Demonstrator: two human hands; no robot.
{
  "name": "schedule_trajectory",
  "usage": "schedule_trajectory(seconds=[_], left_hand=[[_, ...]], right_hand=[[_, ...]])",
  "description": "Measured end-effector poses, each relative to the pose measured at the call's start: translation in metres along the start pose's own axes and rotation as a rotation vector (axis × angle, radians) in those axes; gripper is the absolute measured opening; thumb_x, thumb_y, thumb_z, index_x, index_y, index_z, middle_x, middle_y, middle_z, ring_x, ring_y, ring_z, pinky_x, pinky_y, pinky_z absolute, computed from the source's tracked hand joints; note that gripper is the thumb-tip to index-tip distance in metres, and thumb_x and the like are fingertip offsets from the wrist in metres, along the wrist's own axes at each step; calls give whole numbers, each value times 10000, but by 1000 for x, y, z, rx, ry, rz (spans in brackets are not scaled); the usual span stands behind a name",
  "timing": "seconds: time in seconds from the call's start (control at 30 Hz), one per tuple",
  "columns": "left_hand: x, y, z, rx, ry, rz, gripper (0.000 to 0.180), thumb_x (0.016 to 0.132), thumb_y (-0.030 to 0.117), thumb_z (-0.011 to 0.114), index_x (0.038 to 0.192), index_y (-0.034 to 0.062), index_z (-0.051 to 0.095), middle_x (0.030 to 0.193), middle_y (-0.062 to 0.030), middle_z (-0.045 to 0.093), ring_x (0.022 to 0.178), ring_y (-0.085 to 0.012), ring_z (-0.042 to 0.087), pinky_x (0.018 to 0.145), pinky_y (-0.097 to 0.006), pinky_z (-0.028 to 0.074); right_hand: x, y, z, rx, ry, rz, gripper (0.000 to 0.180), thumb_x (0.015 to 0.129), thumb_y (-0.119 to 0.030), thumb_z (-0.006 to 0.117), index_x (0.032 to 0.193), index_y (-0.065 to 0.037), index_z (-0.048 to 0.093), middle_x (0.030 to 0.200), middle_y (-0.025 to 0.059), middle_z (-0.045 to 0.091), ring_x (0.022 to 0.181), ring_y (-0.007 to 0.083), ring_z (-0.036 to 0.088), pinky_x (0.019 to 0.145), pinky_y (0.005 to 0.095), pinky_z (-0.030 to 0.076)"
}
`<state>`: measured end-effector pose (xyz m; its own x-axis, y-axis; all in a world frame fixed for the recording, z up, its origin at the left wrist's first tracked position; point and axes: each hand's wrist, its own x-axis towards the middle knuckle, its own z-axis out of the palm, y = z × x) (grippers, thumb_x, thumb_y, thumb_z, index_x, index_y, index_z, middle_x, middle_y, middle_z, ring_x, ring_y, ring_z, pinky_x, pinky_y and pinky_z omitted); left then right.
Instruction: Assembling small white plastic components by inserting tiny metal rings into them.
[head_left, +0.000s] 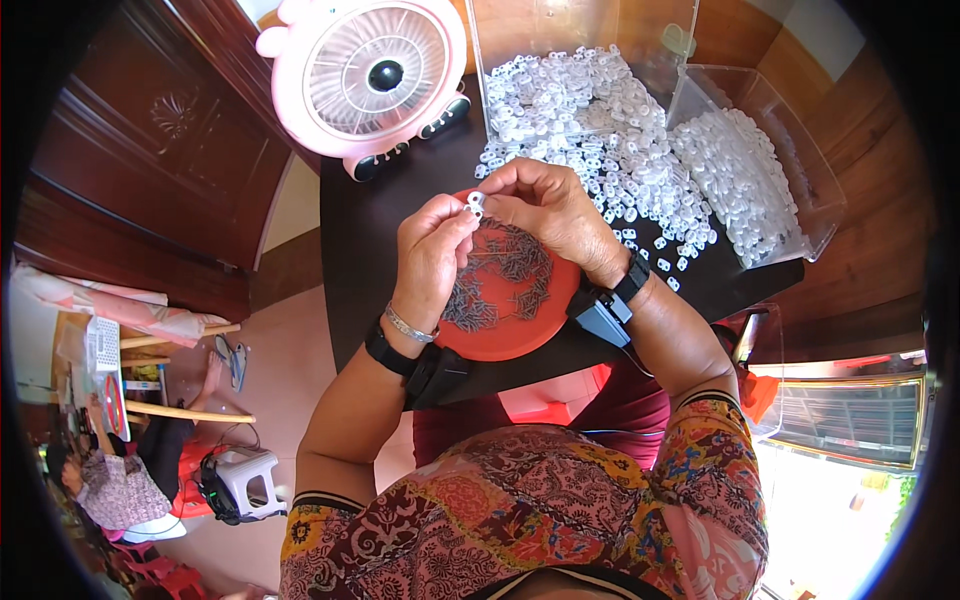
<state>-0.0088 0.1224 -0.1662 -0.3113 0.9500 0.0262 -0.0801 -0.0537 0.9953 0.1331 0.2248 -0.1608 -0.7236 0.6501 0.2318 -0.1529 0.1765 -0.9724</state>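
My left hand (428, 252) pinches a small white plastic piece with two holes (475, 203) between thumb and fingers. Closed at the upper right side of that piece is my right hand (556, 214), thumb against forefinger; whatever lies between those fingertips is too small to make out. Both hands are over a round red-orange plate (500, 346). Many small grey metal screws (522, 262) lie spread in it, partly covered by my hands. Beyond my right hand, a big heap of similar white pieces (585, 110) spills across the dark table (352, 235).
A pink fan (370, 75) stands at the table's far left. At the right, a clear plastic bin (815, 205) lies tipped with more white pieces inside. Dark devices are strapped to both my wrists. Another person (125, 490) sits at the lower left, near a white-grey stool (245, 485).
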Motion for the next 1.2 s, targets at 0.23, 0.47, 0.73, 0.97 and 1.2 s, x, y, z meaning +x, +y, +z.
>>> schedule_trajectory(seconds=[0.23, 0.47, 0.73, 0.97, 1.2], left_hand=[[-1, -2, 4, -36, 31, 13, 162, 896, 174, 527, 797, 55, 578, 615, 15, 525, 488, -39, 441, 438, -170, 312], [0, 1, 1, -62, 2, -50, 206, 910, 215, 508, 838, 41, 591, 620, 5, 539, 475, -47, 459, 426, -169, 317], [2, -8, -1, -27, 13, -32, 220, 901, 205, 532, 889, 11, 635, 628, -3, 557, 484, -42, 457, 432, -174, 356], [2, -7, -2, -84, 27, -61, 257, 903, 206, 495, 876, -7, 637, 636, -28, 582, 467, -62, 487, 420, -174, 362], [4, -11, -1, -33, 3, -55, 273, 901, 201, 468, 837, -3, 635, 630, -36, 588, 465, -72, 493, 422, -180, 365]], right_hand=[[-1, 6, 6, -26, -40, -64, 187, 802, -16, 695, 960, -2, 597, 823, 36, 651, 742, 69, 607, 668, 225, 510], [-1, 0, 4, -124, -80, -78, 202, 786, -14, 708, 955, -5, 597, 793, 47, 655, 731, 87, 623, 653, 237, 517], [-5, -4, 12, -522, -74, -322, 356, 719, -46, 765, 1039, -7, 613, 859, 89, 652, 771, 167, 656, 690, 278, 521], [-7, -1, 17, -729, -2, -453, 254, 788, -85, 667, 1029, -22, 621, 863, 147, 646, 766, 311, 636, 679, 351, 514], [-7, -2, 15, -675, -16, -457, 206, 790, -108, 635, 964, -3, 602, 795, 166, 626, 736, 344, 623, 647, 402, 507]])
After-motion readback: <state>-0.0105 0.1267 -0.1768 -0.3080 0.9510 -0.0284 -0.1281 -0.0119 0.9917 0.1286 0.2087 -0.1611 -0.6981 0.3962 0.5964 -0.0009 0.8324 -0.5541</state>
